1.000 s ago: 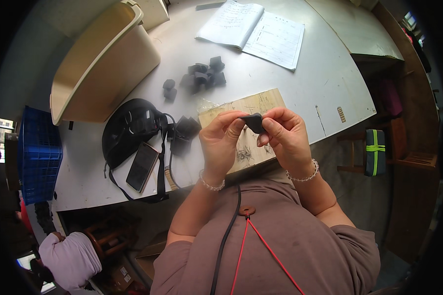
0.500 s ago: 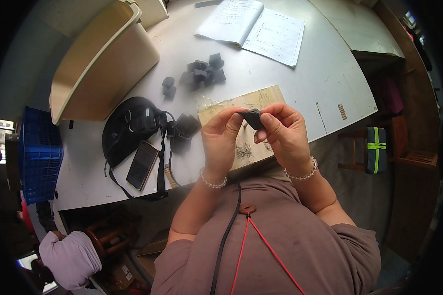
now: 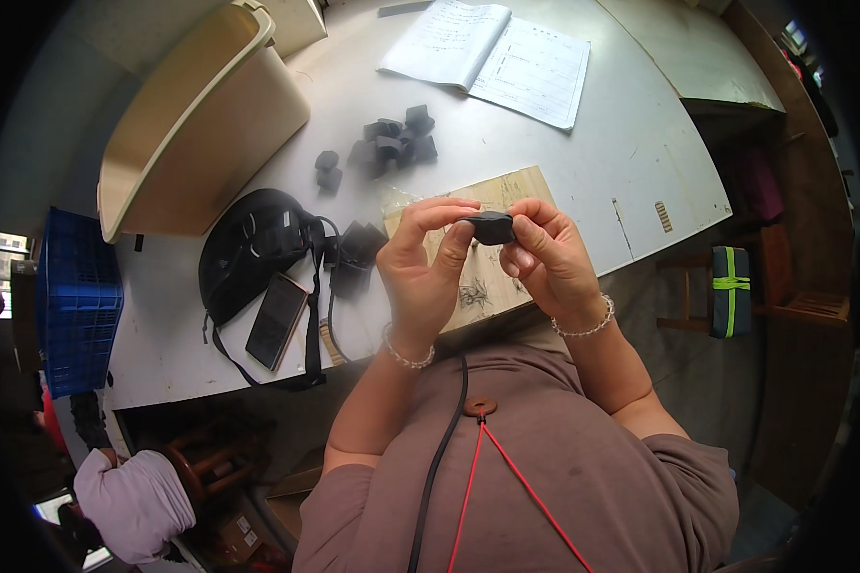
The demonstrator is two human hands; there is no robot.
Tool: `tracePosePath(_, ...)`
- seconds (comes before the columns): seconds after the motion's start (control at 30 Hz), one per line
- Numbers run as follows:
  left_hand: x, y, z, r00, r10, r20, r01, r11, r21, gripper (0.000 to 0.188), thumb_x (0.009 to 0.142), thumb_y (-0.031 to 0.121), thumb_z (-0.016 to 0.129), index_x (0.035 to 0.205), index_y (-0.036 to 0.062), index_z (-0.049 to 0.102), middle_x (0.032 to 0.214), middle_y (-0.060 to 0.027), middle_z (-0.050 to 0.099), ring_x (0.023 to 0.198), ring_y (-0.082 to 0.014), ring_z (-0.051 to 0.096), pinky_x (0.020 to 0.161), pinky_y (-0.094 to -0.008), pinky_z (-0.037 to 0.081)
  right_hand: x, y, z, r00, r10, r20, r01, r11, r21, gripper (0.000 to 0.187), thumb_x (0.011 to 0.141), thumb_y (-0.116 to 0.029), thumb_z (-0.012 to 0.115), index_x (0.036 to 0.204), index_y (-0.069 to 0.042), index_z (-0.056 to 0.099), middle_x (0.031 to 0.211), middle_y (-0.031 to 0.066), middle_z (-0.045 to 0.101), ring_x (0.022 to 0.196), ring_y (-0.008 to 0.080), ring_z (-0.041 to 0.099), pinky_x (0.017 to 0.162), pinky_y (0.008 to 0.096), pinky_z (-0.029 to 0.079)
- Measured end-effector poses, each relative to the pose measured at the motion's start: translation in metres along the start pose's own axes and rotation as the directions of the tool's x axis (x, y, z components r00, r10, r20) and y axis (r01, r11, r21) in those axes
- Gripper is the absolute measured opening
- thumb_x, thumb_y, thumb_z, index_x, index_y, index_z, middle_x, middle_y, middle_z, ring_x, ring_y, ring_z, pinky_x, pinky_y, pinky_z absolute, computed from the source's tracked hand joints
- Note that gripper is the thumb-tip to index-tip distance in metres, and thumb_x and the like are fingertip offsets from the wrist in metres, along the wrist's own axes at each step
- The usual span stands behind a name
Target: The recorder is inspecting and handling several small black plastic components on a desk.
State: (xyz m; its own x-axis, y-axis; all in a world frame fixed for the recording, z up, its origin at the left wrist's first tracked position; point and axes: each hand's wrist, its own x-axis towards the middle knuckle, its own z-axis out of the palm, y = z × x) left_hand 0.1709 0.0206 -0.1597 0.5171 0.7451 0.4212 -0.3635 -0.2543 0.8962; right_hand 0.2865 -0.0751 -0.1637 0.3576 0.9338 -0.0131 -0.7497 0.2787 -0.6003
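Observation:
My left hand (image 3: 425, 267) and my right hand (image 3: 545, 256) are raised together above the wooden board (image 3: 492, 196), both pinching one small black piece (image 3: 490, 227) between fingertips and thumbs. A bead bracelet circles each wrist. Farther back on the grey table (image 3: 621, 143) lies a loose cluster of several similar black pieces (image 3: 392, 145), with two more black pieces (image 3: 328, 170) to its left.
A beige plastic bin (image 3: 196, 124) lies at the back left. A black bag with straps (image 3: 258, 250) and a dark phone (image 3: 277, 320) rest left of my hands. An open notebook (image 3: 502, 57) lies far back. A blue crate (image 3: 72, 296) stands off the table's left side.
Both hands have turned the black piece slightly between the fingers; it now lies flatter and wider. The hands stay in the same place over the board.

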Motion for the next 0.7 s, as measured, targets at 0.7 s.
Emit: tracePosePath(0.7, 0.005, 0.003, 0.006, 0.992, 0.129, 0.014, -0.129, 0.980, 0.152, 0.012, 0.081, 0.014, 0.065, 0.087, 0.0032, 0.063, 0.088, -0.0070, 0.064, 0.087, -0.0176, 0.056, 0.079, -0.0279, 0.043, 0.000, 0.000, 0.003, 0.995, -0.095, -0.041, 0.092, 0.992, -0.085, 0.014, 0.087, -0.007, 0.054, 0.097, 0.002, 0.058, 0.076, 0.0059, 0.060, 0.058, 0.0094, 0.052, 0.056, 0.0246, 0.046)
